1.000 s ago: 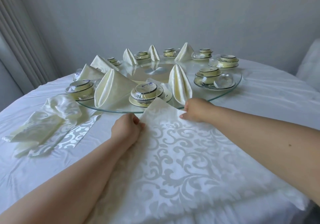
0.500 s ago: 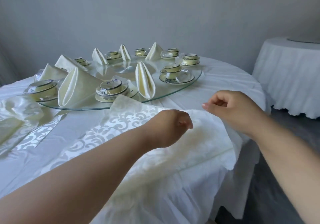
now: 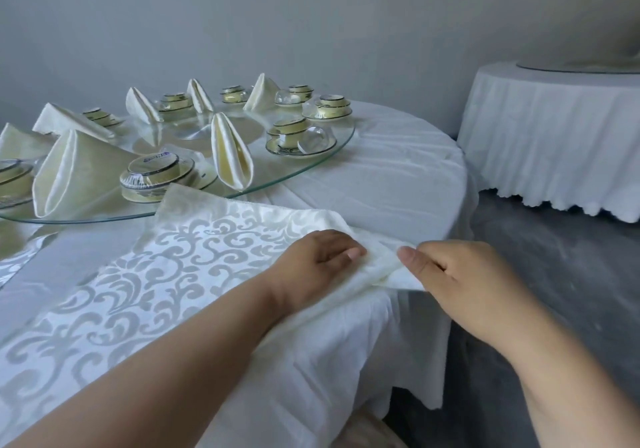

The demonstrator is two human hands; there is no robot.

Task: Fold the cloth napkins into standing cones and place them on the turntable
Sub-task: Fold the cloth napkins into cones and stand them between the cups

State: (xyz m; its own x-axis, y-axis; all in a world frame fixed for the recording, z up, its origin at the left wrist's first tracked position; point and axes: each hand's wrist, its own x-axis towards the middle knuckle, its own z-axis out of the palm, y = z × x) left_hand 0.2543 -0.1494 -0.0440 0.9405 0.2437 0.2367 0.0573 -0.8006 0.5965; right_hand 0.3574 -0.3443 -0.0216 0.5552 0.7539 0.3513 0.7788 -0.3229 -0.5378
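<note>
Napkin (image 3: pixel 194 260) flat on the surface, long axis running lower-left to upper-right; left hand (image 3: pixel 320 264) and right hand (image 3: pixel 460 274) pinch its right corner together.

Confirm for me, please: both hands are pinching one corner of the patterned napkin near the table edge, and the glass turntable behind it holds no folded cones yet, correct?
Not quite. The head view shows the glass turntable already carrying several folded cones, such as the nearest one. The rest holds: the left hand and right hand both pinch one corner of the patterned napkin near the table edge.
</note>
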